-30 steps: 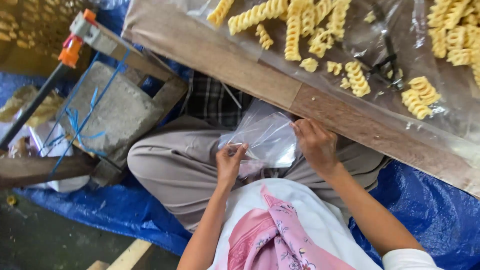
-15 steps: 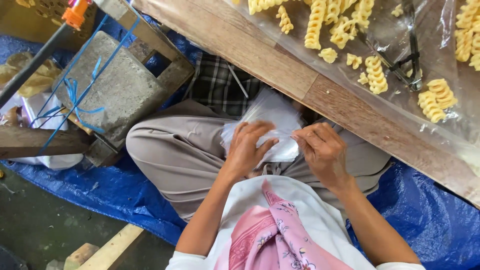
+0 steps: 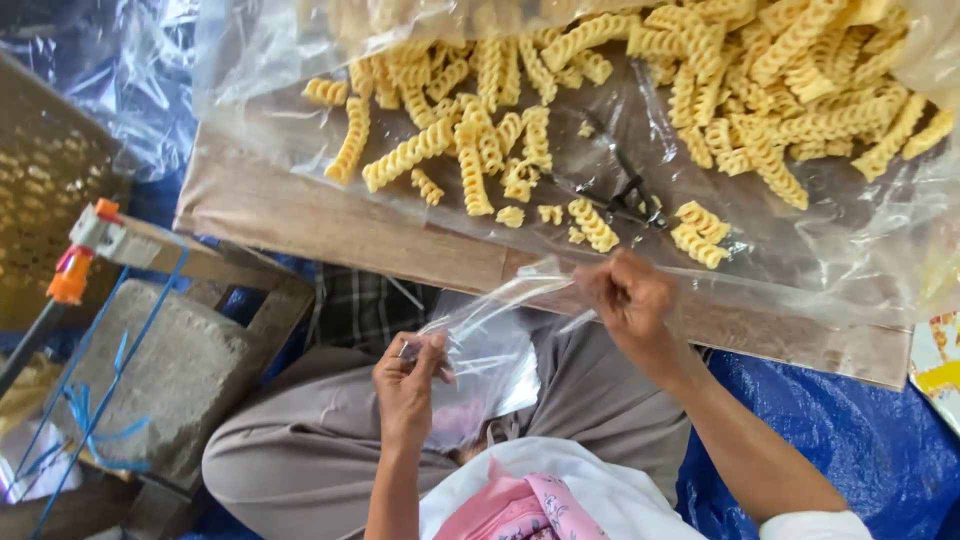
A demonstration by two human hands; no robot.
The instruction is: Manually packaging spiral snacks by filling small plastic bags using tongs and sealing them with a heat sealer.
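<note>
- We are looking down at what seems a small home snack-packing workshop, set up at floor level rather than a factory line.
- We are sitting cross-legged on a crinkled blue plastic tarpaulin (image 3: pixel 830 430) that is covering the ground.
- A low bare wooden plank table (image 3: pixel 330 225) is standing in front of us, with a clear plastic sheet (image 3: pixel 860 250) lying over it.
- Heaps of yellow spiral fried snacks (image 3: pixel 760 90) are lying loose on that sheet.
- Our hands are holding a thin clear plastic bag (image 3: pixel 480 350).
- A rough grey concrete block (image 3: pixel 160 370), tied with blue string, is sitting beside a wooden frame (image 3: pixel 200 262).
</note>
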